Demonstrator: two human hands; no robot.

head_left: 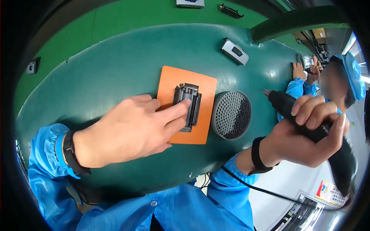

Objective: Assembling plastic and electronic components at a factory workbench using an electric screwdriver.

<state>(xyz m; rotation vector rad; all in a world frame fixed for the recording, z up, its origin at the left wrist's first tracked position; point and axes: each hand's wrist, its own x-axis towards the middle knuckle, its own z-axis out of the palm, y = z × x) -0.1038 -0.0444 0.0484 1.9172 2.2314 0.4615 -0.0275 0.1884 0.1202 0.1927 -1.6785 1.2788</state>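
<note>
On an orange mat [196,138] lies a black device housing [194,109], its inner frame facing up. My left hand [135,119] reaches over it from the left, fingers stretched out and the index fingertip resting on the housing. To the right, my right hand [314,125] is wrapped around a black electric screwdriver [285,106], raised with its bit pointing left. A round grey tray [214,125] stands just right of the mat, with many small black screws [239,121] heaped along its right side.
A grey and white device [235,52] sits farther back on the green table [127,57]. Other devices lie on the green surface beyond. A green curved bar [300,29] rises at the far right. A co-worker [295,88] in blue works at right. A black cable [262,189] passes my right forearm.
</note>
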